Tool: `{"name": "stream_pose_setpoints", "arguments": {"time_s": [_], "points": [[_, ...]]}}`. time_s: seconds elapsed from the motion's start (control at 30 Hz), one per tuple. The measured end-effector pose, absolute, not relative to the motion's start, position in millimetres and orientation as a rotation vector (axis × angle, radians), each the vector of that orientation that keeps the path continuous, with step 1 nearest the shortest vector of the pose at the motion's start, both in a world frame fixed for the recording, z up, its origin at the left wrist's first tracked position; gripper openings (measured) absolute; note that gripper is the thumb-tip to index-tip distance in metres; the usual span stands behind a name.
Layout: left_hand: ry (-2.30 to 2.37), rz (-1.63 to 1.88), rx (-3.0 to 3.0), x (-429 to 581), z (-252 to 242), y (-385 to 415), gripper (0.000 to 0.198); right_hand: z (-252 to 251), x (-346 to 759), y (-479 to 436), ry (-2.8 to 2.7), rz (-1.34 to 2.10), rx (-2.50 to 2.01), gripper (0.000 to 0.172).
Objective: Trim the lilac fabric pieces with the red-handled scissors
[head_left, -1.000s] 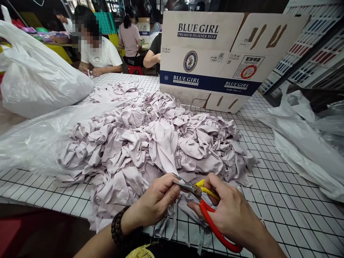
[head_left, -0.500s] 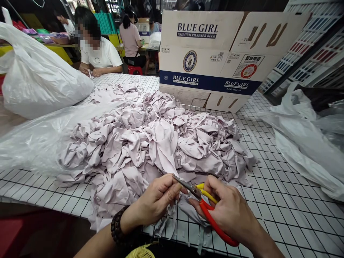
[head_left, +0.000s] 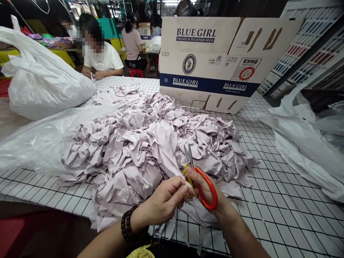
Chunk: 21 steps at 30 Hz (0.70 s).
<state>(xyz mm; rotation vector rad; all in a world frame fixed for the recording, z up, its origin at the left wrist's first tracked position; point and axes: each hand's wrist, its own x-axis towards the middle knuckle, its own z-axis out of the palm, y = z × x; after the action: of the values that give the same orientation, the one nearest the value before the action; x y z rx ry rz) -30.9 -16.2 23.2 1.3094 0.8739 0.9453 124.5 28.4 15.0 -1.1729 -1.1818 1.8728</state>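
Observation:
My left hand (head_left: 168,195), a dark beaded bracelet on its wrist, pinches the end of a pale lilac fabric piece (head_left: 165,148) that trails up onto the heap. In my right hand (head_left: 208,190) is a pair of scissors (head_left: 205,188) with one red and one yellow handle. Their blades point up and away, slightly parted, over the cloth. Both hands are close together at the near edge of the fabric heap (head_left: 120,150), which spreads in crumpled pieces across the table's middle.
A printed cardboard box (head_left: 204,64) stands behind the heap on the grid-patterned table (head_left: 271,200). White plastic bags lie at left (head_left: 51,84) and right (head_left: 298,143). Across the table sits a person in a white shirt (head_left: 103,59); other people work farther back.
The scissors have swung from pointing left at my left fingers to pointing up and away. My left hand has shifted slightly right and down, drawing the fabric end with it.

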Motion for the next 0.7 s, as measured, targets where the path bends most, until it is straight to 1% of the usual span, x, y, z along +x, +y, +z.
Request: {"name": "stream_pose_setpoints", "arguments": {"time_s": [0.07,0.13,0.23,0.37,0.5,0.7], "points": [[0.915,0.943,1.339,-31.6,21.6,-16.9,0.037,19.9,130.4,30.6,-1.262,1.752,-1.206,0.037],[0.952,0.941,1.352,-34.2,20.1,-17.1,0.037,29.1,144.8,29.1,-1.453,1.587,-1.294,0.038],[0.976,0.946,1.380,-37.3,19.3,-16.7,0.036,44.7,167.6,18.5,-1.841,1.300,-1.500,0.035],[0.973,0.952,1.502,-37.3,21.0,-15.4,0.031,59.1,174.5,1.8,-2.151,0.936,-1.741,0.031],[0.970,0.972,1.639,-38.4,23.7,-14.8,0.023,65.5,165.1,-3.0,-2.250,0.795,-1.764,0.028],[0.963,0.993,1.720,-41.9,28.1,-14.4,0.021,63.2,164.4,-1.3,-2.319,0.647,-1.689,0.026]]}}
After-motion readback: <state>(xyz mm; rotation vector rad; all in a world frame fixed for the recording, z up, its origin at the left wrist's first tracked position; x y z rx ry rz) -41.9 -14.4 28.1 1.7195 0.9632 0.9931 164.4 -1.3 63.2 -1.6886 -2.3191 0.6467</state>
